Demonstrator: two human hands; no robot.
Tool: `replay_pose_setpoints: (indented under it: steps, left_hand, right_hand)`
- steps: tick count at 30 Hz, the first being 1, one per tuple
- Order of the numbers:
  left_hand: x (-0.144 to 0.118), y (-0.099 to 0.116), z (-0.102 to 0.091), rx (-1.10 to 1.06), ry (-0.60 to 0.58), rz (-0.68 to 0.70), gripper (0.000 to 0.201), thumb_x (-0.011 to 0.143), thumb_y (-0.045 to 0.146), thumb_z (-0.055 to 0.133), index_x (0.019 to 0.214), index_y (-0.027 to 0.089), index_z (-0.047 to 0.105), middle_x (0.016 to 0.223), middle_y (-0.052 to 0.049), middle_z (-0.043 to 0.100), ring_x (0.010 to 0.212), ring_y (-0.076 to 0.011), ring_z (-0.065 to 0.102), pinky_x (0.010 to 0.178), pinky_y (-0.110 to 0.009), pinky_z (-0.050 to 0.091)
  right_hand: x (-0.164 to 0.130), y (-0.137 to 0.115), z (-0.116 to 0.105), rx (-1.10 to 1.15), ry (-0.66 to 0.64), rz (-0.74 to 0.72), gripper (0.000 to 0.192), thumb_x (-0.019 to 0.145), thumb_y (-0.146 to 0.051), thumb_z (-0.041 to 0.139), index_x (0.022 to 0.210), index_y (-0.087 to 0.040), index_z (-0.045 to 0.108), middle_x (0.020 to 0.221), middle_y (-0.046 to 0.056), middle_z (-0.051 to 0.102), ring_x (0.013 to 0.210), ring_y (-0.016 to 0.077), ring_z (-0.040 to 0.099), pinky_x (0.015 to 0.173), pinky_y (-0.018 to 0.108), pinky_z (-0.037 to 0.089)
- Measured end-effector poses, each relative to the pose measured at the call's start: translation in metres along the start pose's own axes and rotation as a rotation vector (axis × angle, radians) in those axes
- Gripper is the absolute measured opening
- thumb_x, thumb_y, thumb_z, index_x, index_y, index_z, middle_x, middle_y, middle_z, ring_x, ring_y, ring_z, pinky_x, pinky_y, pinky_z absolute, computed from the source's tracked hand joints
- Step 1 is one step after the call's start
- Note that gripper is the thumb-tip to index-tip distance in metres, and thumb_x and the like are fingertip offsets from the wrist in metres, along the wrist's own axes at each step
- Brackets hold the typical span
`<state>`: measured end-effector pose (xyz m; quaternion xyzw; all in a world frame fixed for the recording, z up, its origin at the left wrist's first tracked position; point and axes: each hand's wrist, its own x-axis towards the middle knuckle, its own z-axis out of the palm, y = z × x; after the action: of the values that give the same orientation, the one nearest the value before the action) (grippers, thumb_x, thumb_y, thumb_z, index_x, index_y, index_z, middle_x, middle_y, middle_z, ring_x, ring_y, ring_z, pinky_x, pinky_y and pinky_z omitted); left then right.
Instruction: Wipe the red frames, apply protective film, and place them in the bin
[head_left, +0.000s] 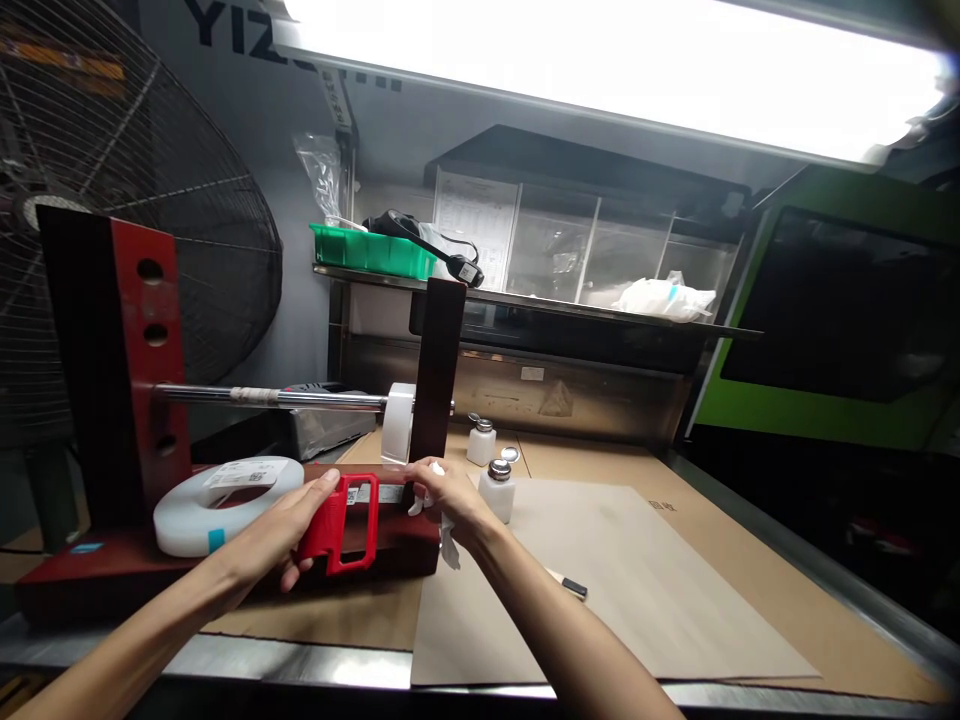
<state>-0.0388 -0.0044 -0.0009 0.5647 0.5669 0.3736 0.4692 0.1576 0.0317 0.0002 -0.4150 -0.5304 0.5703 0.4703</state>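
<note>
Red plastic frame [322, 528], held in front of a dark red stand [90, 570], with a tall rectangular opening at the end nearest the right hand [451, 492]. Gripped by the left hand [279, 522], thumb along the upper edge, fingers curled underneath. Close by, right hand closed on a crumpled white cloth [448, 546], thumb and forefinger pinched together just below a small tape roll [397, 425]; contact with the tape too small to tell. Roll hung on a metal rod [330, 398], against the stand's black post [437, 365].

Lying on the stand's base, behind the left wrist, a larger labelled roll [176, 525] with a blue tab. Right of the black post, two white bottles with metal caps, the nearer one [496, 497] capped, the farther one [481, 445] with its lid raised. Beyond the right forearm, a small black-ended tool [574, 588] on a brownish sheet [637, 590], laid over the cardboard-covered worktop [862, 630]. Above, on a metal shelf [570, 305], a green tray [367, 252], a black strapped device [397, 225] and a white plastic bag [667, 300]. Far left, a large fan [217, 210].
</note>
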Motion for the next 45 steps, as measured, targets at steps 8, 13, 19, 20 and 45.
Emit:
replay_pose_setpoints:
  steps: [8,13,19,20,45]
  left_hand:
    - [0.002,0.001,0.001,0.015,0.013,0.007,0.069,0.074,0.072,0.040,0.115,0.018,0.047,0.043,0.004,0.043,0.041,-0.0146,0.041,0.030,-0.017,0.030]
    - [0.003,0.004,0.001,0.010,0.021,-0.005,0.066,0.072,0.069,0.046,0.112,0.018,0.051,0.043,0.004,0.042,0.041,-0.0157,0.042,0.029,-0.019,0.031]
    - [0.003,0.006,0.005,0.006,-0.008,-0.006,0.069,0.072,0.073,0.040,0.109,0.017,0.053,0.041,0.003,0.044,0.039,-0.0144,0.039,0.030,-0.018,0.030]
    - [0.003,0.007,0.006,0.001,-0.019,-0.005,0.070,0.072,0.075,0.038,0.109,0.017,0.053,0.041,0.003,0.043,0.039,-0.0142,0.038,0.031,-0.018,0.030]
    - [0.001,0.018,0.037,0.075,-0.069,0.092,0.047,0.059,0.059,0.068,0.073,0.020,0.044,0.043,0.006,0.045,0.037,-0.0112,0.039,0.030,-0.019,0.028]
  right_hand:
    - [0.002,0.006,0.001,0.059,-0.010,-0.017,0.021,0.062,-0.031,0.069,0.066,-0.016,0.057,0.045,-0.009,0.045,0.034,0.0024,0.029,0.035,0.018,0.016]
    - [0.004,0.007,0.005,0.125,0.015,-0.037,0.018,0.057,-0.029,0.068,0.063,-0.016,0.056,0.043,-0.009,0.044,0.034,0.0023,0.028,0.034,0.018,0.016]
    - [-0.008,0.009,0.013,0.159,0.059,-0.045,0.019,0.053,-0.029,0.066,0.061,-0.017,0.054,0.039,-0.010,0.041,0.032,0.0037,0.033,0.031,0.017,0.014]
    - [-0.013,0.010,0.014,0.159,0.066,-0.044,0.019,0.053,-0.029,0.066,0.060,-0.017,0.054,0.038,-0.010,0.041,0.031,0.0042,0.034,0.031,0.017,0.014]
    - [-0.078,0.036,0.009,-0.068,0.096,-0.061,0.010,0.061,-0.022,0.062,0.057,-0.016,0.055,0.046,-0.006,0.047,0.043,0.0061,0.041,0.042,0.018,0.033]
